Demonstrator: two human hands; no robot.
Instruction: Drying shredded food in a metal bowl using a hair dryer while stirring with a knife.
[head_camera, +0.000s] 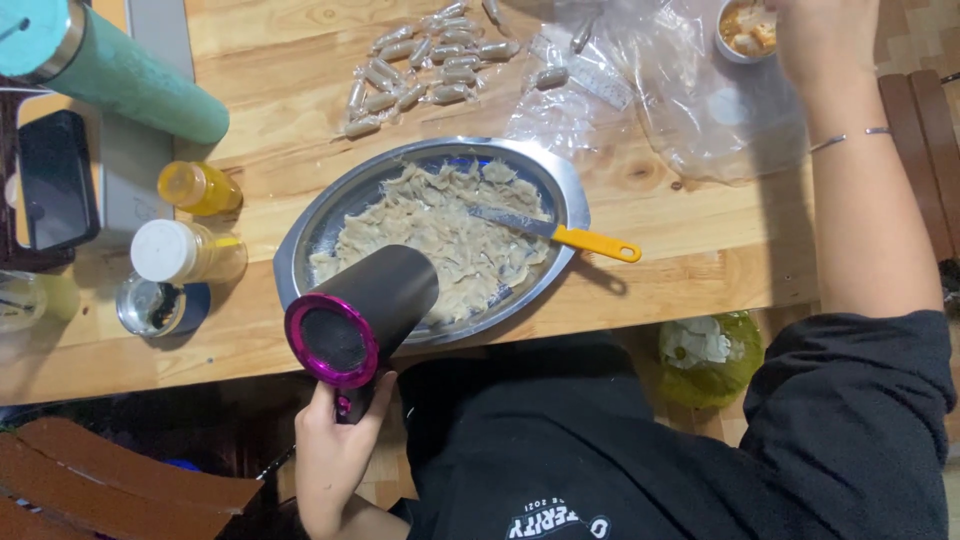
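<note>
Black fabric of the person's sleeve and torso (600, 440) filled the lower frame, closest to the lens. Beyond it, the wooden worktop (680, 220) ran edge to edge, its near edge passing just under the oval metal tray (300, 245); bare wood remained open to the right of the tray and between the tray and the far items.

Left hand (335, 450): closed around the handle of a black hair dryer (365, 310) with a magenta rear ring. The barrel pointed at the tray, its nozzle over the tray's near rim.

Right hand (820, 35): raised at the far right, cut off by the upper frame edge; how far open it was could not be determined. A thin bracelet (850, 137) circled the wrist.

The tray held a spread layer of pale, doughy paste (440, 230). A knife with a yellow handle (590, 241) lay across it, handle overhanging the right rim.

Surroundings: small clear-wrapped candies (420, 65) lay beyond the tray; crumpled clear plastic (690, 100) and a small cup (745, 28) sat near the right hand. On the left stood a teal bottle (130, 75), a phone (55, 180), a yellow bottle (198, 187) and a white-capped jar (185, 252).
</note>
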